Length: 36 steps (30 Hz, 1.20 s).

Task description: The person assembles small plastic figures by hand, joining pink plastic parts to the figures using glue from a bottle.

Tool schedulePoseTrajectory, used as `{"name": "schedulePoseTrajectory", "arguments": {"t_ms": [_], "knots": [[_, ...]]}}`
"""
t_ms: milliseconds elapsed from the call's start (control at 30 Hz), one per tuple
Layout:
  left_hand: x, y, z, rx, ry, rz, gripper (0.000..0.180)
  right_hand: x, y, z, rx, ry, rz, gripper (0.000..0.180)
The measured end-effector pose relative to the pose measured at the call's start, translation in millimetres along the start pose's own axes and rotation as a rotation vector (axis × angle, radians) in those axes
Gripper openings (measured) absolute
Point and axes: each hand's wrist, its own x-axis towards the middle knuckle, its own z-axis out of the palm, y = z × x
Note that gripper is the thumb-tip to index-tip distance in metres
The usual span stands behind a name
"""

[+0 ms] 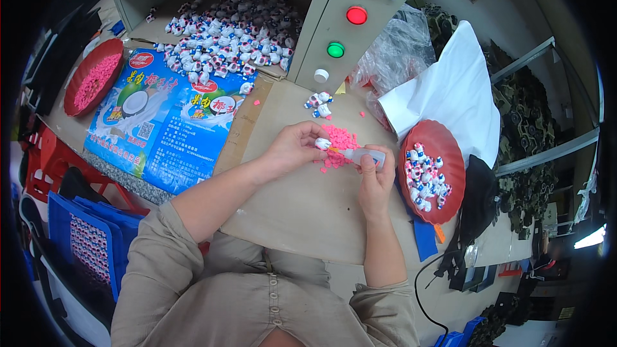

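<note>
My left hand (292, 148) is closed on a small white figurine (322, 144), pinched at the fingertips. In my right hand (375, 186) is a small translucent squeeze bottle (371, 158) with a narrow orange tip. The tip points left and reaches close to the figurine; whether they touch I cannot tell. Around and beneath both hands lies a pile of small pink pieces (340, 136) on the tan work board (292, 217). Just beyond the pile, a few white, blue and pink figurines (319, 103) sit together.
A machine housing (315, 45) with red and green buttons stands behind, many figurines (222, 42) heaped in its opening. At right, a red scalloped dish (453, 183) holds figurines. Another red dish (76, 108) at far left holds pink pieces, beside a blue printed cardboard sheet (154, 148).
</note>
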Motion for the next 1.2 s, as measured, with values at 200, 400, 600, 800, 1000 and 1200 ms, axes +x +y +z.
{"name": "schedulePoseTrajectory", "arguments": {"t_ms": [200,400,600,800,1000,1200], "knots": [[-0.1,0.8,-0.2,0.002,0.001,-0.023,0.024,0.2,-4.0,2.6,0.001,-0.015,0.02,0.023],[0.8,-1.5,-0.8,0.008,0.007,-0.014,0.025,0.3,-3.2,2.5,-0.117,-0.006,-0.056,0.022],[0.9,-0.3,-1.0,-0.008,0.016,-0.022,0.026,0.4,0.0,-0.6,-0.209,-0.028,-0.14,0.023],[0.0,4.1,-1.6,-0.001,0.013,-0.056,0.026,0.7,0.4,-1.9,-0.191,-0.016,-0.109,0.023],[0.1,4.0,-1.2,0.012,0.018,-0.051,0.026,1.2,-0.9,-1.8,-0.187,-0.011,-0.068,0.024],[0.1,0.7,-1.0,-0.007,0.025,-0.001,0.025,0.5,-2.1,2.1,-0.101,0.03,-0.022,0.025]]}}
